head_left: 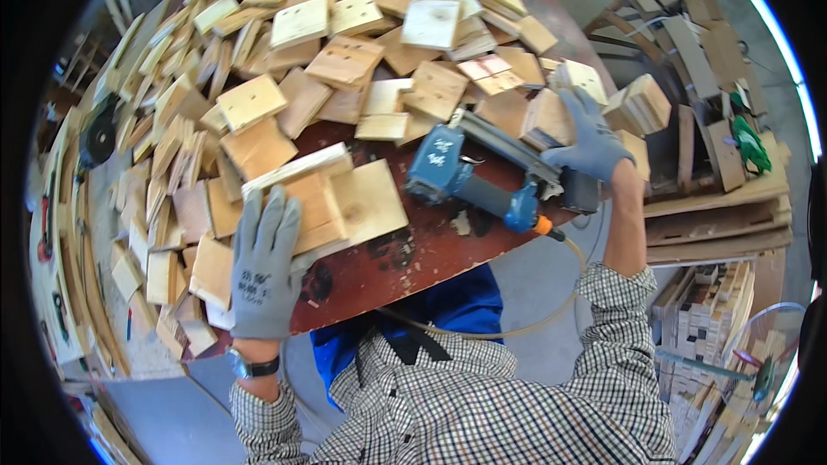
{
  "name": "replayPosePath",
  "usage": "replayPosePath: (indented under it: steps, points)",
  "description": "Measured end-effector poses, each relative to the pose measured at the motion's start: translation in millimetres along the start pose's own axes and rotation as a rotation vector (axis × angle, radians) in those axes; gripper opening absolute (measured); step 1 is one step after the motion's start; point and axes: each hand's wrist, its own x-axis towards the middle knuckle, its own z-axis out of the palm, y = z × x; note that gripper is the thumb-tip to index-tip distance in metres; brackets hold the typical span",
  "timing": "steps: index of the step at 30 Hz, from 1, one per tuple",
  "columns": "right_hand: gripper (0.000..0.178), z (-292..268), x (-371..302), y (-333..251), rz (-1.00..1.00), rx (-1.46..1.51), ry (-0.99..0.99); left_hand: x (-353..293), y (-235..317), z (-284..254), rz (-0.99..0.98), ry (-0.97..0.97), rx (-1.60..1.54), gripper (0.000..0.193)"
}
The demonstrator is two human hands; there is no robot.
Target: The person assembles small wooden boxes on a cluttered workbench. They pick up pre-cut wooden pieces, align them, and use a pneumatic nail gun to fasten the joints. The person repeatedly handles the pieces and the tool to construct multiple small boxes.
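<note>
My left hand (266,258), in a grey work glove, lies with fingers stretched out against the left end of a few light wooden boards (372,202) set together at the table's near edge. A narrow wooden strip (297,169) stands along their far side. To the right, my right hand (594,139), gloved too, has its thumb and fingers around a wooden block (549,120) at the edge of the pile; how firmly it grips is partly hidden. Between my hands a blue nail gun (469,182) rests on the tabletop, its orange hose fitting toward me.
A big heap of wooden blocks (345,63) covers the dark red table (362,280). An air hose (482,335) hangs below the table's near edge. Boxes and boards (702,52) stand at the far right, above stacked wood pieces (706,310). A black round tool (99,133) lies at the left.
</note>
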Motion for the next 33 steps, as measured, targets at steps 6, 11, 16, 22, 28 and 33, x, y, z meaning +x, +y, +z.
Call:
replayPosePath:
  steps: [6, 11, 16, 22, 28, 33]
  points:
    - [0.113, 5.9, 0.7, -5.1, -0.002, 0.010, 0.048, -6.2, -7.1, -9.3, 0.006, -0.080, 0.021, 0.064]
    - [0.099, 18.3, -13.6, 0.9, -0.016, 0.081, 0.178, -7.0, -12.2, -6.4, 0.027, -0.090, 0.045, 0.064]
    - [0.087, 5.3, -14.0, -3.0, 0.027, 0.095, 0.194, -10.4, -21.0, -2.0, 0.051, -0.074, 0.052, 0.073]
    - [0.034, -49.5, -23.5, 42.1, 0.202, 0.210, 0.877, -10.2, -22.1, 4.1, 0.085, -0.020, 0.092, 0.076]
    - [0.052, -46.4, -83.2, 110.7, 0.538, 0.236, 0.937, -10.4, -23.6, 6.9, 0.080, -0.017, 0.085, 0.075]
    - [0.062, 0.9, -92.7, 115.6, 0.617, 0.179, 0.830, -8.9, -22.1, 4.9, 0.083, -0.016, 0.069, 0.075]
